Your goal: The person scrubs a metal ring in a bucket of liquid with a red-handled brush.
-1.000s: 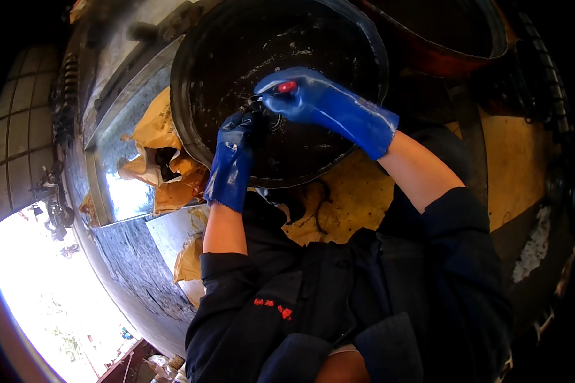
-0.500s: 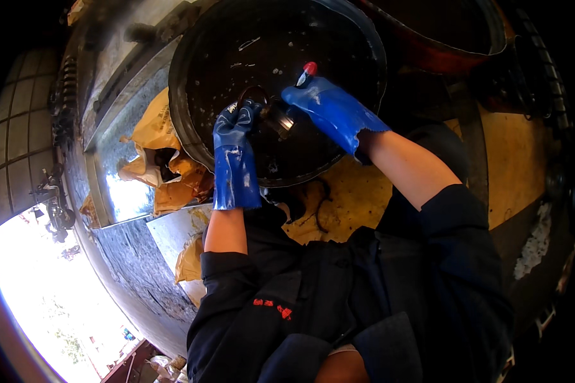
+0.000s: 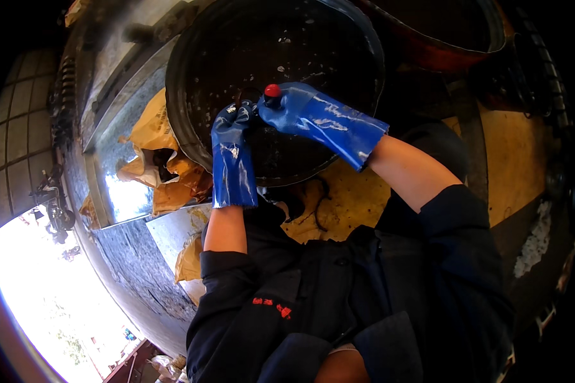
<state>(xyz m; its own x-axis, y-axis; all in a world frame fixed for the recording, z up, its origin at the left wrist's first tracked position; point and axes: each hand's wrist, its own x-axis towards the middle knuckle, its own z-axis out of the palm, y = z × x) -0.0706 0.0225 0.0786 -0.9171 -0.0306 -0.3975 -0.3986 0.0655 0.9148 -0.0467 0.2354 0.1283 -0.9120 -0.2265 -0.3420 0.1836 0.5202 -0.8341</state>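
Observation:
Both my hands wear blue rubber gloves and meet over a large round black tub of dark liquid. My left hand is closed on a dark, ring-like part, seen only as a thin curved edge above the fingers. A tool with a red-ended handle is gripped in my right hand, the red end poking up past the thumb. The tool's other end is hidden under the gloves. My right hand is right beside the left one, at the part; whether tool and part touch cannot be seen.
A second, reddish-rimmed drum stands at the far right. Left of the tub, torn brown paper bags lie on a metal surface. Yellowish stained board shows below the tub, with a dark curved strip on it.
My right hand has moved left, against my left hand, and rolled over, bringing the red handle end left and down. A shiny metal piece between the hands is now hidden. My left hand barely moved.

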